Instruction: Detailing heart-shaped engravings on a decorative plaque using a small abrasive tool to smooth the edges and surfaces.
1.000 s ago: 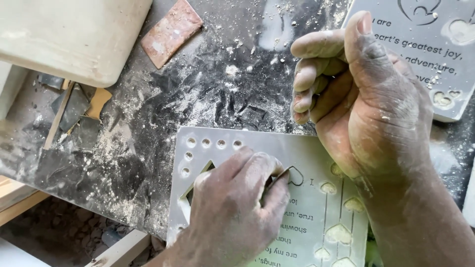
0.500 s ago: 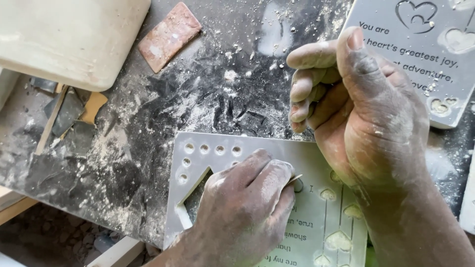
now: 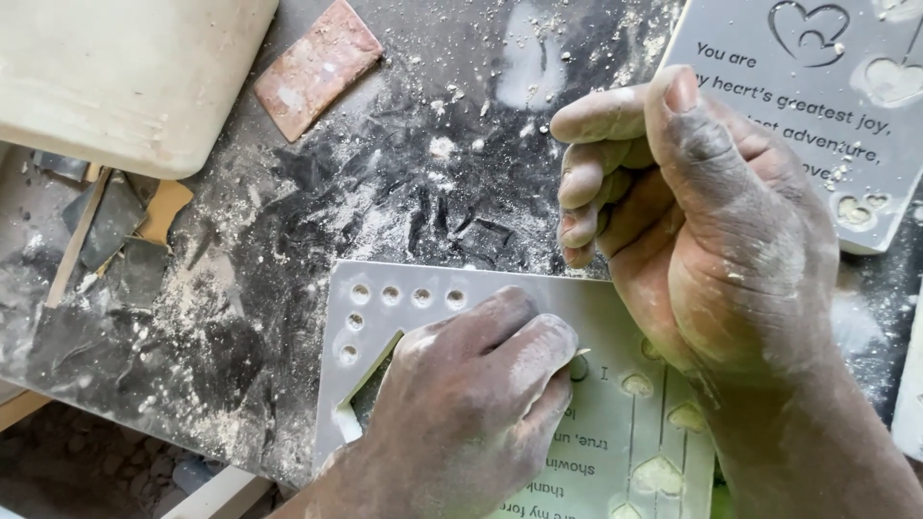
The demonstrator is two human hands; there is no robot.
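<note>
Fingers of the left hand [image 3: 471, 408] curled down, pressed flat on top of a pale grey rectangular cast plaque with punched round holes and heart-shaped cut-outs [image 3: 404, 298]; the fingertips seem to pinch a thin pointed tool tip [image 3: 580, 354] against the plaque face, but most of it is hidden, cannot tell what it is. Right hand [image 3: 711, 240] just beside it, over the plaque's upper right part, fingers [image 3: 586, 173] folded into a loose fist with thumb laid along the top; cannot tell if that grip holds anything. Heel of the right hand rests on or just above the plaque. Both hands dusted white.

Plaque lies at the near edge of the dark dusty bench [image 3: 288, 250], row of small round holes along its top left edge, lines of lettering and heart cut-outs toward its right side. Second grey plaque with engraved hearts and lettering [image 3: 827, 86] at the far right corner of the bench, apart from the first, behind the right hand. Reddish flat brick-like piece [image 3: 317, 67] near the far edge, tilted. Large cream rounded block [image 3: 125, 77] at the far left corner. White powder and crumbs scattered over the bench between them. Dark flat scraps [image 3: 115, 231] at the left edge, under the cream block.
</note>
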